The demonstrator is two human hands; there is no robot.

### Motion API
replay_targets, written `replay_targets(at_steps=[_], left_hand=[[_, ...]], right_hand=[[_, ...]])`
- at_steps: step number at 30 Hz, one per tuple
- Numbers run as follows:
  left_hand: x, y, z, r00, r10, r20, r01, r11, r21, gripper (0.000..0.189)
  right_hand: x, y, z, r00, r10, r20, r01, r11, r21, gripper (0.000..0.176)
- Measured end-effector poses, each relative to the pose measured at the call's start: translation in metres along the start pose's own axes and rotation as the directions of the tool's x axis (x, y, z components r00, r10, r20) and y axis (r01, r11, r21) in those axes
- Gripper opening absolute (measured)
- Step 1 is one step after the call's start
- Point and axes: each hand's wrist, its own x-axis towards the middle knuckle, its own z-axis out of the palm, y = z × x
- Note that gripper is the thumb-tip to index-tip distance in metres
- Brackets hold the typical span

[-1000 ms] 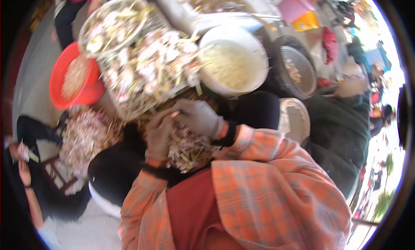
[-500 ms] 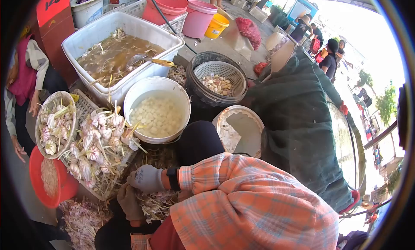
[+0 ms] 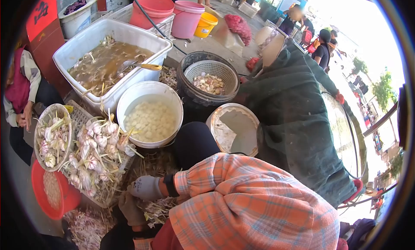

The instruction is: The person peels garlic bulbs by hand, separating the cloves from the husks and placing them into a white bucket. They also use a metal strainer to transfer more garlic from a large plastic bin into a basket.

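Observation:
My right hand point(image 3: 147, 188), in a grey glove with dark print, is closed in a pinch. Its fingers meet those of my left hand point(image 3: 131, 207), also gloved and closed, just below it. Whatever is between the fingertips is hidden. Beside them, a white crate point(image 3: 106, 201) is heaped with garlic bulbs point(image 3: 97, 157) on dry stalks. Loose garlic skins point(image 3: 158, 209) lie under my hands. A white bucket point(image 3: 122, 104) of peeled cloves point(image 3: 151, 120) in water stands beyond, by my dark-trousered knee point(image 3: 196, 144).
A round basket point(image 3: 70, 140) of garlic and a red bowl point(image 3: 71, 198) stand left, near a seated person point(image 3: 26, 81). Behind are a white tub point(image 3: 108, 26) of murky water and a grey colander point(image 3: 190, 71) of cloves. Dark green netting point(image 3: 298, 129) covers something right.
The view has shifted slightly, moving most things a little left. My hands stay together in nearly the same place. The seated person's hands have come together.

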Motion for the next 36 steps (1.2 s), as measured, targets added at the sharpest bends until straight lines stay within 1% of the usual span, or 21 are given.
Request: replay_targets(at_steps=[1, 4, 6, 7, 8, 10, 12, 13, 15, 16, 19, 22, 24, 26, 27, 29, 30, 32, 33, 35, 36], left_hand=[[0.001, -0.002, 0.0, 1.0, -0.016, -0.003, 0.016, 0.998, -0.059, 0.015], [0.002, -0.006, -0.004, 0.987, -0.162, 0.013, 0.161, 0.97, -0.18, 0.013], [0.0, 0.0, 0.0, 0.98, -0.199, 0.031, 0.201, 0.955, -0.22, 0.013], [-0.001, 0.002, 0.002, 0.975, -0.217, 0.041, 0.22, 0.946, -0.238, 0.013], [-0.001, 0.0, 0.001, 0.982, -0.187, 0.039, 0.191, 0.96, -0.203, 0.013], [0.003, -0.008, -0.004, 0.991, -0.126, 0.04, 0.13, 0.982, -0.136, 0.012], [0.006, -0.016, -0.008, 0.997, -0.066, 0.044, 0.069, 0.995, -0.069, 0.012], [0.006, -0.017, -0.009, 0.997, -0.053, 0.048, 0.056, 0.996, -0.067, 0.012], [0.005, -0.015, -0.008, 0.997, -0.045, 0.057, 0.05, 0.994, -0.093, 0.012], [0.005, -0.013, -0.007, 0.996, -0.072, 0.055, 0.078, 0.988, -0.132, 0.012], [0.004, -0.007, -0.003, 0.98, -0.196, 0.039, 0.199, 0.94, -0.277, 0.012], [0.001, -0.004, 0.001, 0.997, -0.081, 0.012, 0.082, 0.979, -0.186, 0.011], [0.002, -0.011, -0.002, 1.0, -0.017, 0.007, 0.018, 0.99, -0.141, 0.012], [0.003, -0.013, -0.008, 0.998, -0.017, 0.059, 0.024, 0.994, -0.109, 0.012], [0.002, -0.007, -0.011, 0.993, -0.048, 0.109, 0.059, 0.994, -0.093, 0.02], [0.002, -0.007, -0.017, 0.983, -0.054, 0.176, 0.064, 0.997, -0.05, 0.03], [0.004, -0.012, -0.019, 0.981, -0.028, 0.194, 0.034, 0.999, -0.026, 0.03], [0.003, -0.015, -0.021, 0.968, 0.077, 0.238, -0.108, 0.987, 0.121, 0.03], [0.001, -0.009, -0.018, 0.95, 0.152, 0.272, -0.22, 0.946, 0.239, 0.03], [-0.001, -0.004, -0.012, 0.957, 0.155, 0.244, -0.207, 0.956, 0.207, 0.017], [0.0, -0.004, -0.008, 0.98, 0.077, 0.184, -0.088, 0.995, 0.05, 0.005]], right_hand=[[-0.002, -0.001, -0.001, 1.0, 0.012, -0.01, -0.011, 0.999, 0.05, 0.023], [-0.002, -0.001, 0.007, 0.998, 0.021, -0.054, -0.015, 0.993, 0.121, 0.022], [-0.003, 0.0, 0.003, 0.998, 0.062, 0.032, -0.07, 0.937, 0.341, 0.02], [-0.004, -0.001, 0.001, 0.998, 0.052, 0.042, -0.064, 0.93, 0.363, 0.02], [-0.005, -0.002, 0.0, 0.998, 0.041, 0.053, -0.058, 0.921, 0.385, 0.02], [-0.005, -0.002, -0.001, 0.999, -0.032, 0.015, 0.027, 0.967, 0.254, 0.022], [-0.002, 0.002, 0.005, 0.993, -0.112, -0.045, 0.117, 0.981, 0.157, 0.023], [0.0, 0.003, 0.007, 0.985, -0.154, -0.071, 0.161, 0.981, 0.105, 0.023], [0.0, 0.002, 0.001, 0.997, -0.072, -0.023, 0.075, 0.968, 0.238, 0.019], [0.0, 0.0, -0.004, 0.999, -0.032, 0.006, 0.029, 0.954, 0.3, 0.018], [0.004, 0.009, 0.01, 0.992, -0.084, -0.099, 0.102, 0.976, 0.194, 0.019], [0.005, 0.009, 0.01, 0.997, 0.021, -0.074, 0.002, 0.955, 0.296, 0.016], [0.004, 0.005, 0.008, 0.988, 0.074, -0.135, -0.032, 0.956, 0.291, 0.016], [0.005, 0.004, 0.008, 0.978, 0.112, -0.177, -0.056, 0.955, 0.29, 0.016], [0.006, 0.004, 0.009, 0.974, 0.122, -0.189, -0.064, 0.955, 0.291, 0.016], [0.008, 0.005, 0.012, 0.972, 0.134, -0.195, -0.073, 0.953, 0.294, 0.016], [0.009, 0.006, 0.014, 0.972, 0.135, -0.19, -0.075, 0.952, 0.296, 0.016], [0.01, 0.006, 0.016, 0.972, 0.139, -0.189, -0.08, 0.954, 0.288, 0.016], [0.01, 0.005, 0.015, 0.971, 0.142, -0.195, -0.084, 0.957, 0.279, 0.016], [0.01, 0.002, 0.013, 0.964, 0.156, -0.213, -0.096, 0.959, 0.268, 0.015], [0.01, 0.0, 0.012, 0.96, 0.166, -0.226, -0.103, 0.958, 0.267, 0.015]])
